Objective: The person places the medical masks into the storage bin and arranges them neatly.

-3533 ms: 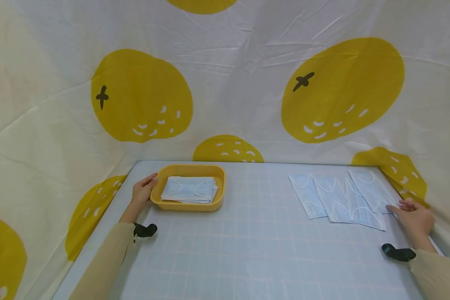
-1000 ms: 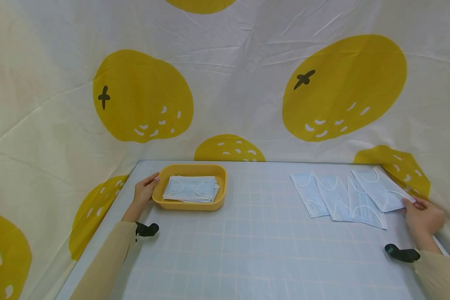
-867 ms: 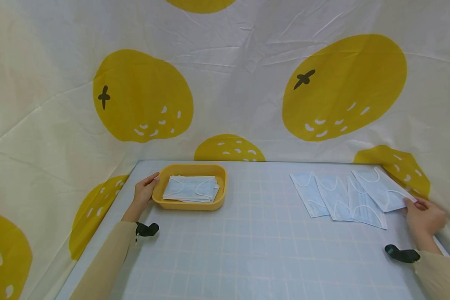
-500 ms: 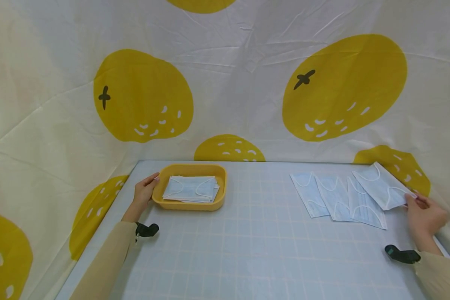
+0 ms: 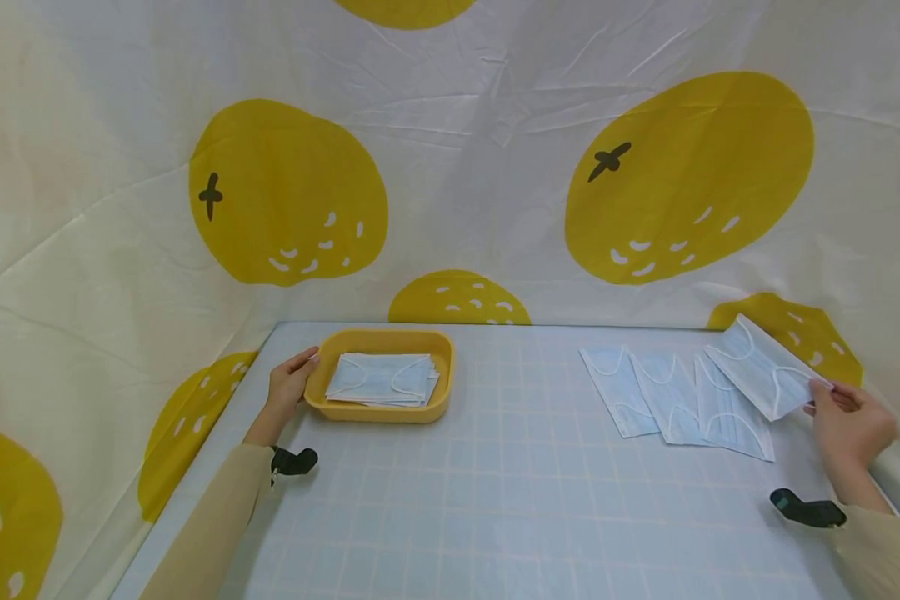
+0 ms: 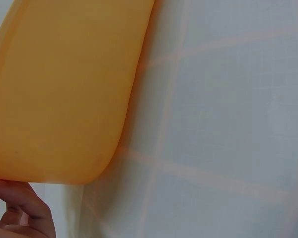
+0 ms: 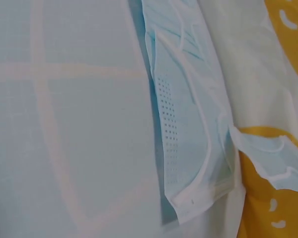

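Observation:
A shallow yellow tray (image 5: 378, 413) sits at the back left of the table, with a small stack of light blue face masks (image 5: 377, 377) lying in it. My left hand (image 5: 286, 390) holds the tray's left end; in the left wrist view its curled fingers (image 6: 27, 201) meet the tray's edge. On the far right, my right hand (image 5: 855, 427) pinches one face mask (image 5: 757, 364) by its right end, tilted and raised above the others. Three overlapping masks (image 5: 667, 400) lie flat beside it. The right wrist view shows the raised mask (image 7: 275, 156) near its right edge.
A pale blue checked cloth (image 5: 495, 500) covers the table. Behind and at both sides hangs a white curtain (image 5: 480, 208) with large yellow fruit prints, close to the right hand. A dark wrist strap device (image 5: 806, 508) sits on each wrist.
The right hand has taken hold of the rightmost mask, drawn it to the right and lifted it, its far end rising off the table. The left hand and the tray stay in place.

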The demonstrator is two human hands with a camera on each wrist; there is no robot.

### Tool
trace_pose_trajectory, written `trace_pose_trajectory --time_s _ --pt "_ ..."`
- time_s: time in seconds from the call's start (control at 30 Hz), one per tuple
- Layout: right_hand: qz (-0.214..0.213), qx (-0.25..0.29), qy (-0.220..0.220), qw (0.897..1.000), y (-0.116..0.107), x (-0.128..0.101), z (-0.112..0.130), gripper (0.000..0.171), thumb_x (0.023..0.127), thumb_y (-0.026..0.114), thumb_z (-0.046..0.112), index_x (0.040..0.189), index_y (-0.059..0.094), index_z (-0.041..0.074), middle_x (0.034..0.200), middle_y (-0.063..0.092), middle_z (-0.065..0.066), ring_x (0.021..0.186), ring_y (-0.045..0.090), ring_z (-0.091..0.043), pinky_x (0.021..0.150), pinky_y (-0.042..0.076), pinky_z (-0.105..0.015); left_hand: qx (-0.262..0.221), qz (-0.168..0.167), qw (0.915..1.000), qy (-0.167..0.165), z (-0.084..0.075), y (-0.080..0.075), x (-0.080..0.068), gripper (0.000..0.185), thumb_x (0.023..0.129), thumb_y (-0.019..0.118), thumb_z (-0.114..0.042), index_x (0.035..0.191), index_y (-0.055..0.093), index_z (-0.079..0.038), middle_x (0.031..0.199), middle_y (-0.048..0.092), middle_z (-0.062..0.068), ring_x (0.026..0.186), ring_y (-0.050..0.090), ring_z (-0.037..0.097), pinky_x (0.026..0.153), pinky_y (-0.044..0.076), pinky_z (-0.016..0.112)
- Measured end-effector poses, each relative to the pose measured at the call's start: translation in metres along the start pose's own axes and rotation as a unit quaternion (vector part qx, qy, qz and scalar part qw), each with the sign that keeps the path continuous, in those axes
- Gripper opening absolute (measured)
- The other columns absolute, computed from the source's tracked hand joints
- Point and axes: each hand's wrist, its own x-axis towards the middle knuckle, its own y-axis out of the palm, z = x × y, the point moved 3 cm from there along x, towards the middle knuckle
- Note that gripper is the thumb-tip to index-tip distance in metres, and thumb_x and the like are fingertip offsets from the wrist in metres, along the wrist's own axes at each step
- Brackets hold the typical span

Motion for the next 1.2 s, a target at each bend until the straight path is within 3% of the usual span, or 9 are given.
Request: trace_pose_trajectory --time_s 0.13,0.27,0.43,0.57,0.83,1.03,1.2 --pt "0.002 -0.005 0.0 1.0 -0.001 -0.006 0.006 0.041 0.092 0.06 0.036 0.129 0.06 0.019 0.075 0.043 0.024 0.05 0.046 0.013 0.05 0.037 -0.002 0.001 -0.002 1.0 0.0 0.0 0.0 0.001 0.05 0.098 0.054 -0.035 0.143 0.047 -0.016 0.147 0.045 0.011 0.102 0.056 0.004 0.068 0.052 0.012" --pt "0.002 -0.004 0.003 1.0 -0.002 -0.01 0.011 0.038 0.091 0.06 0.037 0.127 0.06 0.022 0.076 0.043 0.025 0.051 0.046 0.013 0.05 0.037 -0.001 0.004 -0.004 1.0 -0.002 0.0 0.0 0.001 0.049 0.098 0.054 -0.034 0.143 0.047 -0.016 0.147 0.046 0.011 0.099 0.056 0.003 0.068 0.052 0.012" --pt "0.0 0.0 -0.002 1.0 -0.003 -0.012 0.015 0.045 0.091 0.061 0.036 0.131 0.059 0.017 0.076 0.044 0.025 0.052 0.046 0.013 0.05 0.037 -0.002 0.005 -0.005 1.0 0.001 0.0 0.0 0.001 0.049 0.098 0.054 -0.033 0.143 0.047 -0.016 0.147 0.046 0.01 0.106 0.056 0.007 0.069 0.052 0.011" --pt "-0.001 -0.005 -0.009 1.0 -0.001 -0.012 0.016 0.034 0.091 0.06 0.038 0.122 0.062 0.024 0.075 0.044 0.026 0.052 0.046 0.014 0.051 0.037 -0.001 0.007 -0.004 1.0 0.003 0.0 0.0 0.002 0.049 0.098 0.054 -0.034 0.143 0.047 -0.017 0.147 0.046 0.01 0.11 0.054 0.008 0.068 0.051 0.01" --pt "0.004 -0.017 -0.029 0.999 0.003 -0.015 0.021 0.048 0.091 0.06 0.038 0.132 0.058 0.014 0.076 0.045 0.029 0.056 0.047 0.016 0.055 0.037 0.001 -0.01 0.006 0.9998 0.013 0.001 0.0 0.0 0.05 0.098 0.054 -0.034 0.143 0.047 -0.014 0.146 0.045 0.012 0.085 0.053 -0.012 0.069 0.051 0.01" --pt "0.043 0.018 -0.003 0.999 0.006 -0.023 0.027 0.053 0.084 0.067 0.043 0.131 0.06 0.017 0.083 0.053 0.027 0.062 0.055 0.012 0.058 0.042 -0.002 -0.012 0.008 0.9997 0.019 0.001 0.0 -0.001 0.051 0.097 0.054 -0.036 0.143 0.047 -0.014 0.145 0.045 0.012 0.084 0.053 -0.013 0.07 0.051 0.01" --pt "0.06 0.043 -0.011 0.997 0.013 -0.027 0.029 0.049 0.083 0.071 0.037 0.125 0.065 0.015 0.079 0.058 0.024 0.059 0.057 0.009 0.056 0.044 -0.005 -0.01 0.004 0.9998 0.015 0.002 0.0 0.001 0.051 0.097 0.055 -0.036 0.143 0.047 -0.015 0.144 0.046 0.011 0.082 0.055 -0.012 0.068 0.052 0.012"
